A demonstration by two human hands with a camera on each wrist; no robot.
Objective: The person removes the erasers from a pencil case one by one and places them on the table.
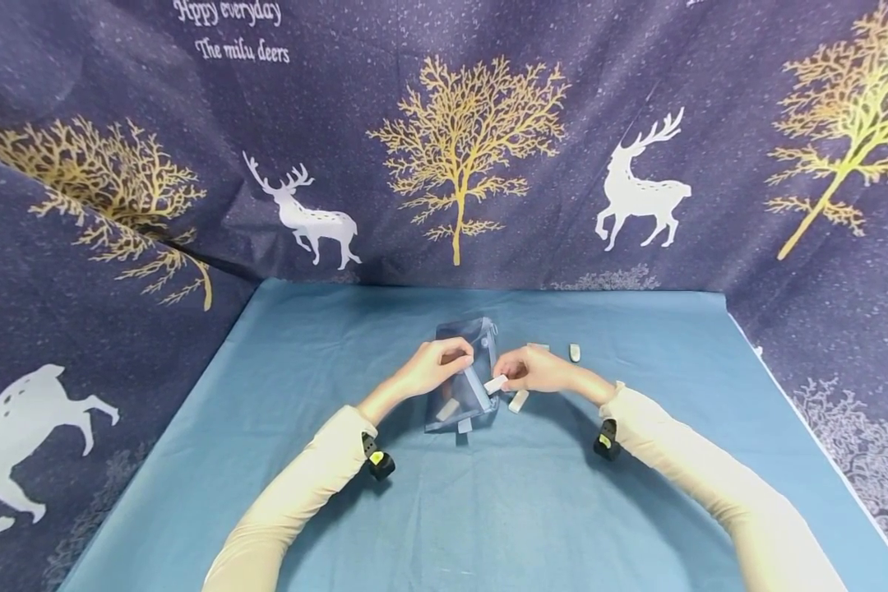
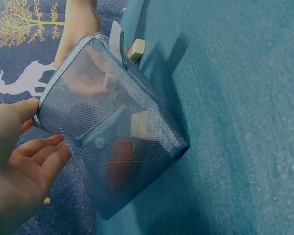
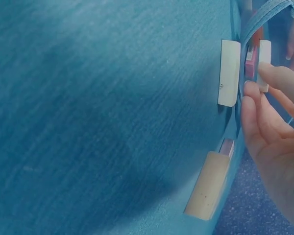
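Observation:
A blue see-through mesh zip pouch [image 1: 444, 329] is held up from the cloth, its mouth toward the right hand. My left hand [image 1: 438, 367] pinches the pouch's rim between thumb and fingers; the left wrist view shows the mesh [image 2: 73, 107] stretched from that grip. My right hand [image 1: 538, 368] pinches a white block-shaped eraser [image 3: 264, 49] at the pouch's opening. Through the mesh show a pale block [image 2: 139, 124] and a reddish piece [image 2: 118, 169]. Just outside the pouch, near the right hand, lies another white eraser [image 3: 229, 73].
Further right on the blue cloth [image 1: 636, 329] lies a small pale eraser [image 1: 575, 353]. Close to the right hand is a beige block [image 3: 207, 187] with a purplish piece [image 3: 228, 147] behind it. A dark printed curtain [image 1: 400, 197] stands behind the table.

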